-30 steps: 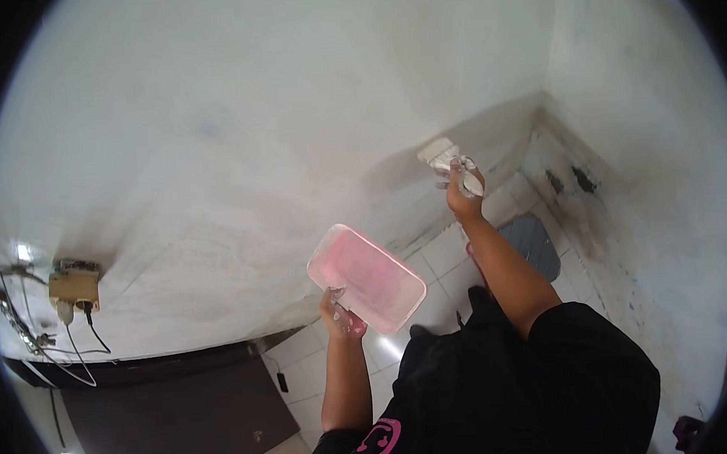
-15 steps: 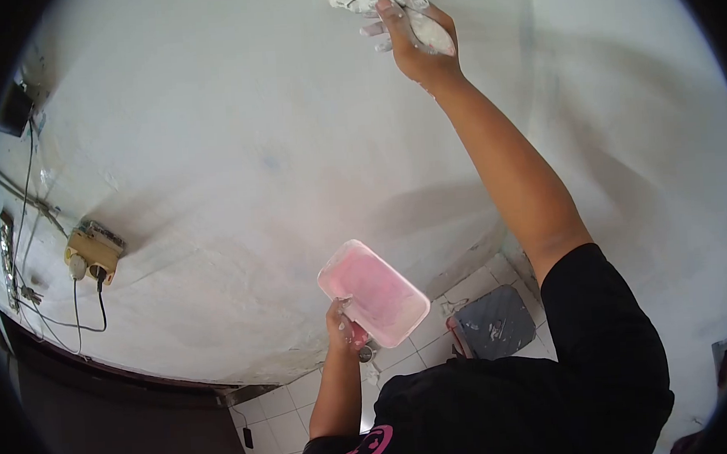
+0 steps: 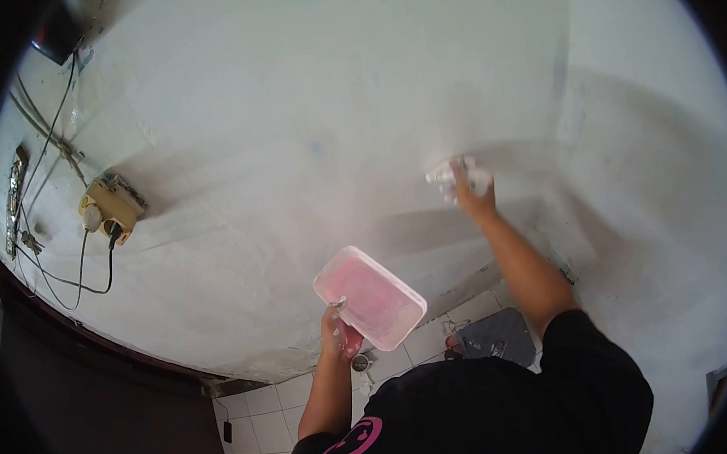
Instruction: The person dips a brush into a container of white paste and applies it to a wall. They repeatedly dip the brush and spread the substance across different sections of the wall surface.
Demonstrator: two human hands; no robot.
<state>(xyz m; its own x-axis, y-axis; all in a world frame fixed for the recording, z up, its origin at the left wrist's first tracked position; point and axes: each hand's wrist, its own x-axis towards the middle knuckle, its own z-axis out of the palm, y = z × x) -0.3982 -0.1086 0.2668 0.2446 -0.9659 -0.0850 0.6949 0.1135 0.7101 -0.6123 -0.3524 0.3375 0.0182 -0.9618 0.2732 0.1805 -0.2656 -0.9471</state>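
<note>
My right hand (image 3: pixel 474 195) is closed around a wide paintbrush (image 3: pixel 441 173) coated in white. The brush head is up against or very close to the pale wall (image 3: pixel 291 91); motion blur hides whether it touches. Lower down, my left hand (image 3: pixel 336 334) grips a pink rectangular plastic tub (image 3: pixel 373 296) by its near side, thumb over the rim. The tub is tilted and its inside faces me, with whitish residue on it. White smears cover the fingers of both hands.
A yellowish socket box (image 3: pixel 109 209) with plugs and hanging cables juts from the wall at left. Dark furniture (image 3: pixel 101 397) fills the lower left. On the tiled floor (image 3: pixel 274 412) stands a grey stool-like object (image 3: pixel 501 335), below my right arm.
My right hand has come down the wall with the paintbrush, from the top of the view to mid-height. The tub stays almost in place, while the view has shifted slightly.
</note>
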